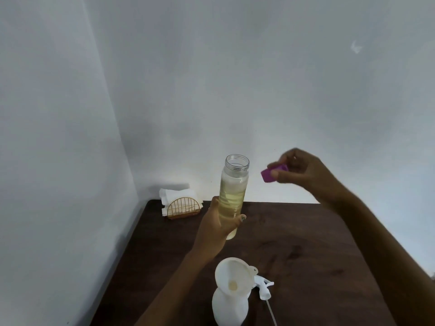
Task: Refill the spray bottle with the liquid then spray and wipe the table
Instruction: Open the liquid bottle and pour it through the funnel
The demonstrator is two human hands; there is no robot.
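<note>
My left hand [217, 228] grips the lower part of a clear bottle [233, 191] of pale yellow liquid, held upright above the table with its mouth uncovered. To the right of the bottle's mouth, my right hand [303, 171] pinches a purple cap [268, 175] in the air. Near the front edge stands the white spray bottle [229, 307] with a white funnel [233, 278] set in its neck. Its white trigger spray head [264, 288], with a thin dip tube, lies on the table just to the right.
The dark brown wooden table [306, 243] sits in a corner between two white walls. A gold wire holder with white napkins [181, 203] stands at the back left corner of the table.
</note>
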